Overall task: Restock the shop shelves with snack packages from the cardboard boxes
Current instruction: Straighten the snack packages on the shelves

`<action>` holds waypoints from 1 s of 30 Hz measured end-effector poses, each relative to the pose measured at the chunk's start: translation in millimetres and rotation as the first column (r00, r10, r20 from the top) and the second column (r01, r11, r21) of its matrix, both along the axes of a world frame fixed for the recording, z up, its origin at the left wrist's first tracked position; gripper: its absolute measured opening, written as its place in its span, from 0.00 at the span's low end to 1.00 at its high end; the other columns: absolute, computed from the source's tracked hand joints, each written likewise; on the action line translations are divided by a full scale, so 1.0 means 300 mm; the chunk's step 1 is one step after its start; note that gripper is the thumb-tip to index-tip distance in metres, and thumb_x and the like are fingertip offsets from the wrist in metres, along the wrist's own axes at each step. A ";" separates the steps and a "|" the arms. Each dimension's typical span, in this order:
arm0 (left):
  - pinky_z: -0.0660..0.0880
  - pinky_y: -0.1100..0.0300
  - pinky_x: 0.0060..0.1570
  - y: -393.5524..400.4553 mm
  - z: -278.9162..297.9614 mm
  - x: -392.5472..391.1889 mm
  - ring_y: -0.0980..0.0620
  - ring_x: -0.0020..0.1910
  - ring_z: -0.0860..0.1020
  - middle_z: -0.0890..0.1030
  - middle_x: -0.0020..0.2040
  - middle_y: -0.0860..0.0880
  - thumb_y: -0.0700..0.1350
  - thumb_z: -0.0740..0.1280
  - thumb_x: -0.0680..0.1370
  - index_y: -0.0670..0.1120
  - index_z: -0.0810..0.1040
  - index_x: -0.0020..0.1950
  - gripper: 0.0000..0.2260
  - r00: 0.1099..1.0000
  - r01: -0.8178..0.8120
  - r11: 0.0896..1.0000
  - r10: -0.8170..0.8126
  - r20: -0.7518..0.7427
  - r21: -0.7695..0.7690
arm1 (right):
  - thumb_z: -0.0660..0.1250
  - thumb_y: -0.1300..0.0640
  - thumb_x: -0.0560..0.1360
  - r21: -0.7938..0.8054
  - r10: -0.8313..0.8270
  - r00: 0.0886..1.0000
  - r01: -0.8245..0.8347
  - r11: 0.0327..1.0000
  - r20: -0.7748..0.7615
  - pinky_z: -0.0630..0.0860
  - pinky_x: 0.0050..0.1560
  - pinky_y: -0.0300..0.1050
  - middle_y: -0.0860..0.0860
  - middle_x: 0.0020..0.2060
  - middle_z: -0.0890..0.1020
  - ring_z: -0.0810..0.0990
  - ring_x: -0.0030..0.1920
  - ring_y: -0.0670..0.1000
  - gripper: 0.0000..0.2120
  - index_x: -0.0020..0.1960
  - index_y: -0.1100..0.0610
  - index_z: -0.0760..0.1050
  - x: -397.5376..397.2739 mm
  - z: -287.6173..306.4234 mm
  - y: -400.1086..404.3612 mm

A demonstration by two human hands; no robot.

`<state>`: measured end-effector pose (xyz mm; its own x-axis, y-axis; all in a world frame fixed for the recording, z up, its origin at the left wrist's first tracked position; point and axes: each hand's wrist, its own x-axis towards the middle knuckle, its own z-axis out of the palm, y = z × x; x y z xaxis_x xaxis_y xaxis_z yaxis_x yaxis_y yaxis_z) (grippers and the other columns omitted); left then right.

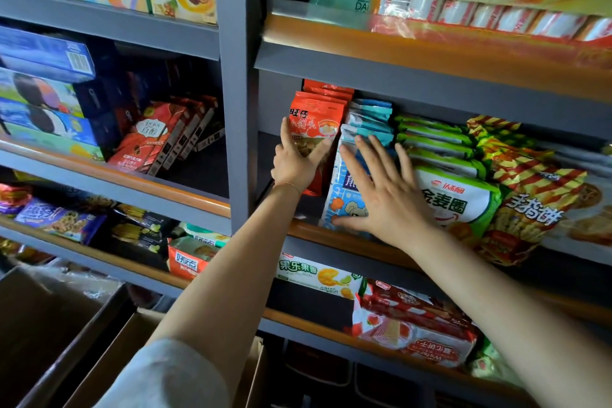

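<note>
On the middle shelf of the right bay stands a row of orange-red snack bags (314, 119). My left hand (294, 164) lies flat against the front bag, fingers straight, thumb spread to the right. Beside it stands a row of pale blue and white bags (347, 189). My right hand (381, 192) presses flat on the front blue bag, fingers spread and reaching over to the green and white bags (460, 199). Neither hand curls round anything. Two open cardboard boxes (109, 351) sit on the floor at lower left.
Red and yellow striped bags (530, 195) fill the shelf's right end. A grey upright post (236, 76) splits the two bays. The left bay holds red cartons (155, 139) and blue boxes (46, 56). Lower shelves carry a green carton (314, 272) and strawberry wafer packs (414, 325).
</note>
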<state>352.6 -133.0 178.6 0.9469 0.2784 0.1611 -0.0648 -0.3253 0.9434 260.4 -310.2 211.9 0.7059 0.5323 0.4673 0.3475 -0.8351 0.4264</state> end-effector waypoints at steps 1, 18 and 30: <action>0.62 0.38 0.73 0.000 -0.004 0.004 0.40 0.73 0.69 0.67 0.75 0.44 0.70 0.68 0.73 0.60 0.45 0.82 0.46 1.000 -0.001 1.000 0.001 -0.001 -0.003 | 0.65 0.24 0.65 0.002 -0.016 1.000 0.016 1.000 -0.006 0.49 0.76 0.64 0.60 0.78 0.58 0.57 0.78 0.61 0.58 0.81 0.55 0.47 0.003 -0.004 -0.001; 0.75 0.46 0.64 0.025 0.017 0.057 0.49 0.60 0.79 0.78 0.62 0.52 0.75 0.73 0.60 0.53 0.69 0.68 0.43 0.999 -0.029 0.994 0.027 -0.020 -0.101 | 0.59 0.30 0.71 0.146 -0.078 0.984 0.055 0.988 0.160 0.57 0.72 0.61 0.61 0.72 0.71 0.72 0.69 0.62 0.46 0.77 0.60 0.60 0.070 -0.044 0.100; 0.70 0.55 0.46 -0.015 0.042 0.096 0.45 0.56 0.79 0.78 0.58 0.46 0.74 0.67 0.70 0.47 0.70 0.62 0.35 0.987 -0.161 0.987 0.161 0.007 0.027 | 0.58 0.34 0.73 0.182 -0.087 0.971 0.046 0.982 0.225 0.61 0.71 0.61 0.59 0.70 0.73 0.73 0.67 0.61 0.39 0.75 0.59 0.67 0.079 -0.055 0.103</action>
<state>381.2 -137.4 191.1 0.8895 0.4223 0.1748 -0.0136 -0.3579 0.9337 284.2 -279.2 195.5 0.5991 0.3839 0.7026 0.1983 -0.9213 0.3344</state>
